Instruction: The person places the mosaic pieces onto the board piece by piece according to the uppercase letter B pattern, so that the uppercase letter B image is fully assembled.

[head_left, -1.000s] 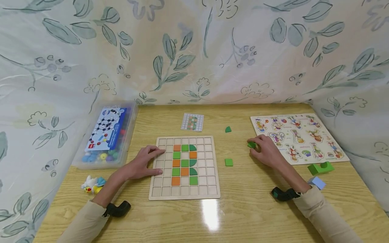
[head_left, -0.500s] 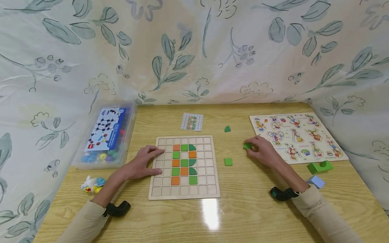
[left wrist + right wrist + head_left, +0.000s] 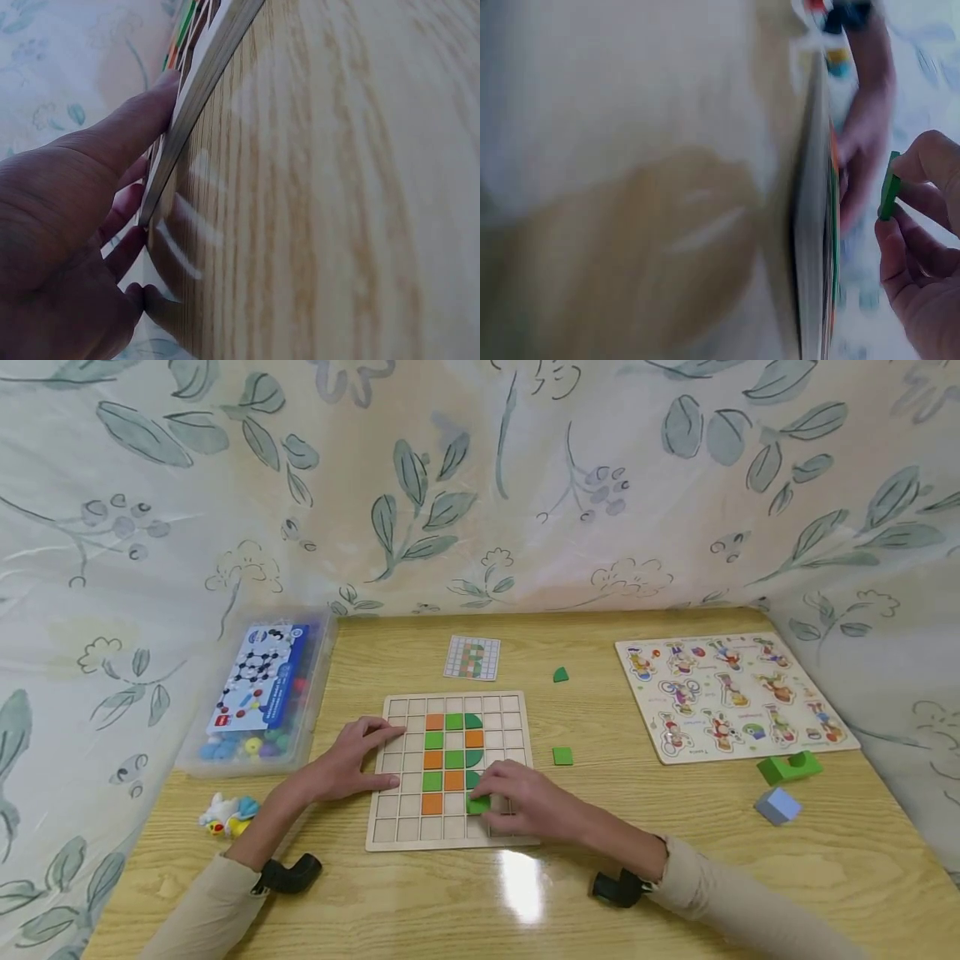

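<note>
My right hand (image 3: 528, 802) is over the lower right part of the wooden grid board (image 3: 390, 831), pinching a small green tile (image 3: 889, 186) between thumb and fingertips. In the right wrist view that tile is raised clear of the board. Orange, green and dark green tiles fill several cells in the board's middle; my right fingers cover part of them. My left hand (image 3: 348, 760) rests at the board's left edge, fingers spread, the thumb (image 3: 154, 105) lying on its rim. A pattern card (image 3: 472, 658) lies behind the board.
Right of the board lie a green square tile (image 3: 562, 756) and a dark green quarter-circle tile (image 3: 561, 674). A picture puzzle (image 3: 652, 727), green block (image 3: 790, 767) and blue block (image 3: 778, 806) stand farther right. At left are a plastic box (image 3: 258, 693) and a small toy figure (image 3: 227, 816).
My right hand has carried the green tile leftward from beside the picture puzzle to above the board. The left hand has stayed at the board's left edge.
</note>
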The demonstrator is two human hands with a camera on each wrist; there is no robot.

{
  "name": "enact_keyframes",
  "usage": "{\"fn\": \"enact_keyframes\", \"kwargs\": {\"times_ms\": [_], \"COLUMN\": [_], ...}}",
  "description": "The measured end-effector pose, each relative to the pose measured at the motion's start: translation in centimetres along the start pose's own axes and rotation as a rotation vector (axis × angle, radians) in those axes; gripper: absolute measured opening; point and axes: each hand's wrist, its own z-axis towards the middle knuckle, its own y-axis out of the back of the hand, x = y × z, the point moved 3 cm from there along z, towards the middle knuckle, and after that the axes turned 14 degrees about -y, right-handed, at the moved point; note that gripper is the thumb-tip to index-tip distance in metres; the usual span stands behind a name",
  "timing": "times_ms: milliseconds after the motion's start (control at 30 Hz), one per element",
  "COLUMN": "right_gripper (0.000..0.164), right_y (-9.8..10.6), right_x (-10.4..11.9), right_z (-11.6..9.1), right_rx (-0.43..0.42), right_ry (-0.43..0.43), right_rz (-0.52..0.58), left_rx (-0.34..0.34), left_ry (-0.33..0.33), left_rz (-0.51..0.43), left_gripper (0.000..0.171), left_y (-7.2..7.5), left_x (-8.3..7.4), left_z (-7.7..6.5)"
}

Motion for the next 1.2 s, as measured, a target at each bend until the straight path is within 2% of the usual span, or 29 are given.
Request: {"fn": "enact_keyframes", "kwargs": {"times_ms": [100,233,400,567,700,1000,1200], "right_gripper": [0.017,0.015,0.013,0.012,0.009,0.005,0.005], "right_y": [-1.7,-3.0,-4.2,-5.3,-5.6,-5.9,-5.9], "right_x": [1.6,3.0,3.7,3.9,4.1,4.4,4.3], "right_z": [1.0,1.8,2.5,2.6,2.6,2.6,2.6], "right_rx": [0.058,0.096,0.102,0.074,0.031,0.022,0.002], "right_ry": [0.037,0.038,0.06,0.123,0.163,0.137,0.142], "right_rz": [0.006,0.016,-0.029,-0.068,-0.093,-0.129,-0.164], "left_rx": [-0.002,-0.006,-0.008,-0.013,-0.017,-0.021,-0.036], "left_ry": [-0.007,-0.017,-0.011,-0.015,-0.018,-0.024,-0.05], "left_rz": [0.005,0.008,0.001,0.005,0.007,0.004,0.015], "left_gripper": [0.072,0.071,0.07,0.07,0.07,0.07,0.068], "left_y": [0.0,0.0,0.0,-0.1,-0.2,-0.1,0.0], "left_x": [0.0,-0.1,-0.2,-0.1,-0.1,0.0,0.0], "left_z": [0.0,0.0,-0.1,-0.2,-0.2,-0.2,-0.2]}}
